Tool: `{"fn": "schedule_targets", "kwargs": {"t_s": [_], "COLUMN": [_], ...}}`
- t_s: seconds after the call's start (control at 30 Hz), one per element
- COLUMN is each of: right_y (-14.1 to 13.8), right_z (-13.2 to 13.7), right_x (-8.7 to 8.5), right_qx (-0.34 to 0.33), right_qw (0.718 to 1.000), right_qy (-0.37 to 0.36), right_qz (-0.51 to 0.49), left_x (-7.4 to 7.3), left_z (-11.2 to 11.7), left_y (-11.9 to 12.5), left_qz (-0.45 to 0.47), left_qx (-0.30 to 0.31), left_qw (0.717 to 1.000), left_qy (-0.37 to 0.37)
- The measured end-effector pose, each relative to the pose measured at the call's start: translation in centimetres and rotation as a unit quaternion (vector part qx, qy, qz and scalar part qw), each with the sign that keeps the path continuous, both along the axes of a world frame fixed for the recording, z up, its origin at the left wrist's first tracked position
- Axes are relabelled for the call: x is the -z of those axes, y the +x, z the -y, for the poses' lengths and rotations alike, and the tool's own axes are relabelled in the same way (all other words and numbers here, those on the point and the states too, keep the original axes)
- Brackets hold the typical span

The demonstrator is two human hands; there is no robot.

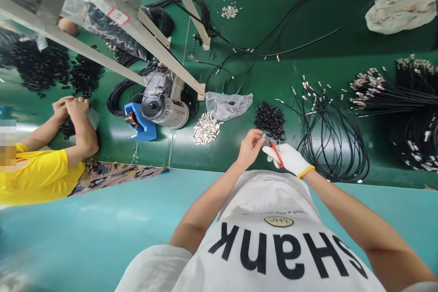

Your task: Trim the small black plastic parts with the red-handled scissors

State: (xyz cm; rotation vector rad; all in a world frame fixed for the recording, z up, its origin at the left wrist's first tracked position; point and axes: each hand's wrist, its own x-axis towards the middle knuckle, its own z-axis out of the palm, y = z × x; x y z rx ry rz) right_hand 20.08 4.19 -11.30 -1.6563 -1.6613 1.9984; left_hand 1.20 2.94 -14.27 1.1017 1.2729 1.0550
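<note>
My left hand (251,146) is bare, and its fingers pinch something small that I cannot make out, right at the tip of a red-handled cutting tool (275,153). My right hand (289,159) wears a white glove with a yellow cuff and is closed round that tool. Both hands meet over the near edge of the green table (191,155). Just beyond them lies a pile of small black parts (270,121). A heap of silver metal connectors (206,128) sits to the left of my left hand.
A grey motor on a blue base (164,108) stands left of centre, under slanted metal struts (160,52). Beside it lies a plastic bag (227,104). Coiled black cables (333,143) and cable bundles (393,91) fill the right. A white cloth (400,9) lies far right. A co-worker's hands (71,107) work at the left.
</note>
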Motion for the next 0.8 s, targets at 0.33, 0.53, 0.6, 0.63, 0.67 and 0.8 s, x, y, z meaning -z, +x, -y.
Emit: {"fn": "schedule_targets", "kwargs": {"t_s": [0.33, 0.53, 0.6, 0.63, 0.67, 0.8], "right_y": [-0.4, -0.6, -0.3, -0.1, 0.1, 0.3], "right_z": [0.7, 0.8, -0.1, -0.8, -1.6, -4.6], "right_x": [0.9, 2.8, 3.4, 3.7, 3.9, 4.3], "right_qx": [0.008, 0.028, 0.015, 0.001, -0.016, -0.093], "right_qw": [0.999, 0.999, 0.999, 0.999, 0.997, 0.967], "right_qy": [-0.032, -0.035, -0.023, -0.016, -0.006, 0.073], "right_qz": [-0.019, -0.007, 0.023, 0.043, 0.069, 0.225], "left_x": [0.9, 3.1, 4.0, 4.4, 4.8, 6.4], "left_z": [0.1, -1.0, -1.5, -1.6, -1.7, -1.1], "left_y": [0.9, -0.8, -2.7, -3.7, -4.5, -6.6], "left_qz": [0.032, 0.295, 0.313, 0.307, 0.295, 0.242], "left_qx": [-0.047, -0.229, -0.258, -0.261, -0.259, -0.243], "left_qw": [0.998, 0.91, 0.893, 0.893, 0.898, 0.918], "left_qy": [-0.042, -0.179, -0.196, -0.2, -0.201, -0.198]}}
